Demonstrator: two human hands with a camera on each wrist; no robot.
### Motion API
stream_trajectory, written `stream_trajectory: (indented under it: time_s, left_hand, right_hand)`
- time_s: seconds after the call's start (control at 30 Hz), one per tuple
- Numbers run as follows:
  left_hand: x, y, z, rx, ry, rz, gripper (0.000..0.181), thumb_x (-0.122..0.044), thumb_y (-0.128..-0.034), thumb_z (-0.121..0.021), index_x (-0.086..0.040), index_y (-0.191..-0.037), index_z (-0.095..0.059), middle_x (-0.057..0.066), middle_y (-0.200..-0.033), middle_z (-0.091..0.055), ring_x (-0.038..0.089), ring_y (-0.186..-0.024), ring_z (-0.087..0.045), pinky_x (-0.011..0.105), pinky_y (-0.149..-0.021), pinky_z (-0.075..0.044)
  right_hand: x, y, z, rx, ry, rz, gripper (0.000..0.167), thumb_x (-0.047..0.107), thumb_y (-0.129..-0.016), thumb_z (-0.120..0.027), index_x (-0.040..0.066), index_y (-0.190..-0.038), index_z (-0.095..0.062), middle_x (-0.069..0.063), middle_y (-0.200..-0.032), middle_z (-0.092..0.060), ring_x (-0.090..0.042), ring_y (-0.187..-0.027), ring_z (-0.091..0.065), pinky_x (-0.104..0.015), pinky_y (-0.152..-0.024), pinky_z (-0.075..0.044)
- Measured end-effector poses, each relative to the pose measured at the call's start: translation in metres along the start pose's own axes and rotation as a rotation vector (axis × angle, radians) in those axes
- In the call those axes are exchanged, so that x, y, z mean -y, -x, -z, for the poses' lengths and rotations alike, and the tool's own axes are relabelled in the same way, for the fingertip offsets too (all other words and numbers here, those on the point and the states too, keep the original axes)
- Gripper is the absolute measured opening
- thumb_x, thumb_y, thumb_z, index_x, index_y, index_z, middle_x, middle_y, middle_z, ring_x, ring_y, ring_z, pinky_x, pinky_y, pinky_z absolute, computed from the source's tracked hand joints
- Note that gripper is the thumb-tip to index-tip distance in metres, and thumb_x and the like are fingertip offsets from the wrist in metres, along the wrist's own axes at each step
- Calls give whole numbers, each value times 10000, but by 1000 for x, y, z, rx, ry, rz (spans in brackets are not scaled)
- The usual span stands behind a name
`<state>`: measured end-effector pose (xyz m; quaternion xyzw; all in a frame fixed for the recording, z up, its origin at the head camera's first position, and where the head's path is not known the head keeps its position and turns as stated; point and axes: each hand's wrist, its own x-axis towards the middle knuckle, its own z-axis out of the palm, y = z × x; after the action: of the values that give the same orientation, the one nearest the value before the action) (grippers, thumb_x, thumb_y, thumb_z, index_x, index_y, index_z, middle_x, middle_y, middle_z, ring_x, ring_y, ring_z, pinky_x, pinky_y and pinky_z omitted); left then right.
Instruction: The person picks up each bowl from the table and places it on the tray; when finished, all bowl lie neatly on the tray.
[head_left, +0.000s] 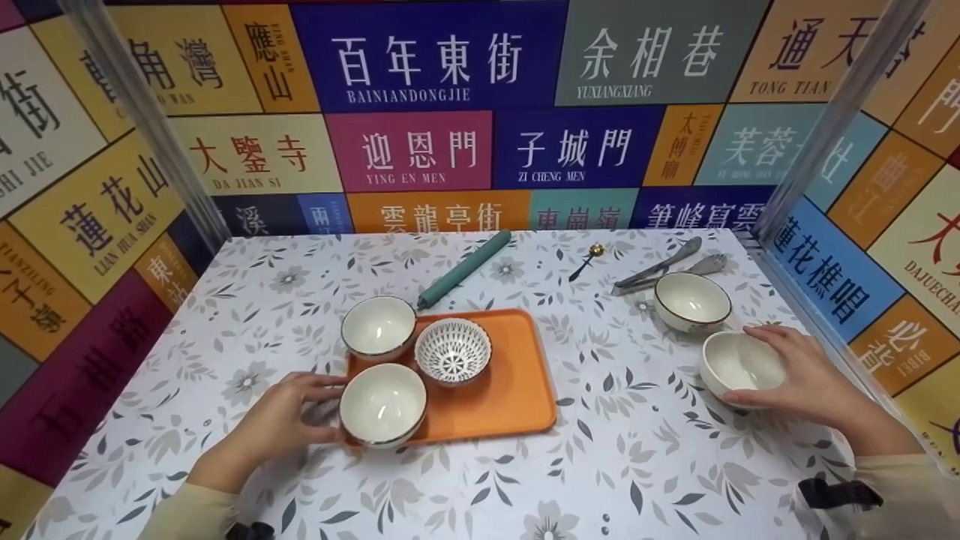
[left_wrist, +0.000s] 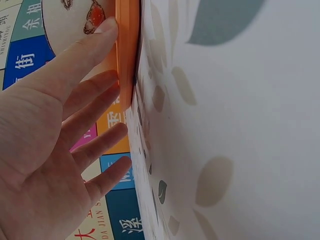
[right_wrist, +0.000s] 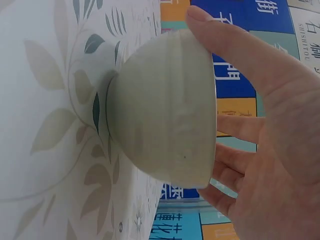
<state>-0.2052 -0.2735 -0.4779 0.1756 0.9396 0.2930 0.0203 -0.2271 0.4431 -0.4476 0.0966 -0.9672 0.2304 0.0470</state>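
At left, the left hand (head_left: 289, 411), fingers spread, meets the near-left edge of a tray (head_left: 517, 382) bearing three bowls (head_left: 382, 403). Farther right, a pale bowl (head_left: 735, 367) is pinched by the right hand (head_left: 806, 379), thumb and fingers spanning its rim.
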Motion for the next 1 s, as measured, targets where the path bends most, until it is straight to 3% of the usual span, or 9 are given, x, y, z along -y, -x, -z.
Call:
stream_trajectory:
  time_s: [0.17, 0.5, 0.8, 1.0]
  left_hand:
    - [1, 1, -1, 0, 6, 5, 598, -271, -703, -954, -113, -1244, -756, -19, -1400, -665, 334, -1354, -542, 605, -1156, -414]
    - [0, 0, 0, -6, 0, -4, 582, -258, -701, -952, -119, -1234, -763, -8, -1394, -672, 336, -1350, -546, 616, -1146, -417]
    - [0, 0, -1, -10, 10, -16, 580, -235, -698, -947, -99, -1230, -759, -4, -1399, -669, 345, -1348, -546, 615, -1158, -405]
    - [-1, 1, 0, -7, 11, -7, 583, -249, -710, -945, -92, -1237, -754, 6, -1389, -674, 341, -1343, -551, 611, -1165, -399]
  right_hand:
    - [-4, 2, 2, 48, 3, -52, 1156, 520, -684, -930, -22, -1544, -380, -384, -1486, -370, -580, -1300, -367, -797, -938, -398]
    - [0, 2, -2, 3, -24, -47, 1099, 513, -668, -943, -44, -1485, -462, -326, -1449, -452, -548, -1236, -467, -758, -919, -436]
    - [19, -3, -13, -21, -40, -16, 1117, 490, -635, -967, -16, -1497, -466, -319, -1478, -425, -552, -1247, -458, -804, -932, -414]
    - [42, -9, -28, -61, -59, 47, 1107, 482, -580, -995, 8, -1461, -521, -247, -1434, -484, -515, -1267, -458, -802, -960, -392]
